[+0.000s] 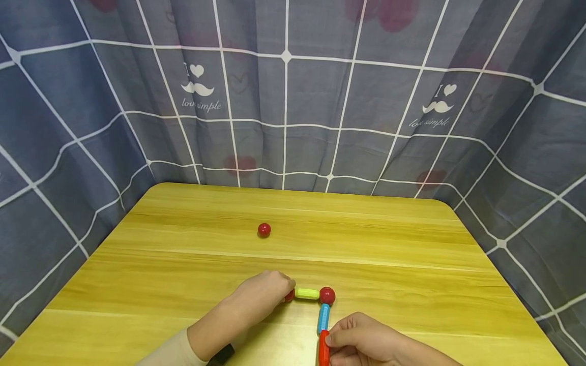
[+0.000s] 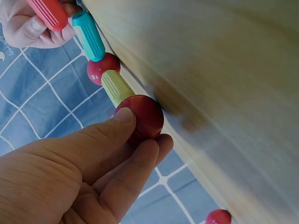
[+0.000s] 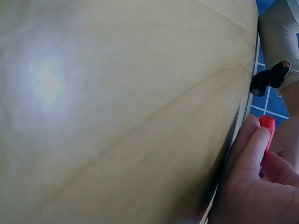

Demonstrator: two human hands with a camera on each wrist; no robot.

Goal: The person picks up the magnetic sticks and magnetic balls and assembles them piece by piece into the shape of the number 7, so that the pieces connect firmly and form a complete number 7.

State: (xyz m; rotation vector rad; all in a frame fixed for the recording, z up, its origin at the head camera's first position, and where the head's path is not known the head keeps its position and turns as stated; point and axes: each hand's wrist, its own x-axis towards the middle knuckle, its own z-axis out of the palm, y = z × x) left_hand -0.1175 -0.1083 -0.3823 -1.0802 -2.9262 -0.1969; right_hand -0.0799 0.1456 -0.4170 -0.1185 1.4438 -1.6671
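Note:
My left hand pinches a red ball between thumb and fingers, low over the table. A yellow-green ribbed rod runs from that ball to a second red ball on its right. From the second ball a light blue rod extends toward the near edge. A red rod is held by the thumb and fingers of my right hand, its far end beside the blue rod's near end. Whether those two ends touch, I cannot tell.
Farther back on the yellow wood-grain table lies a loose red ball. A grey-blue checked curtain hangs around the table's back and sides. A black device sits at the left wrist.

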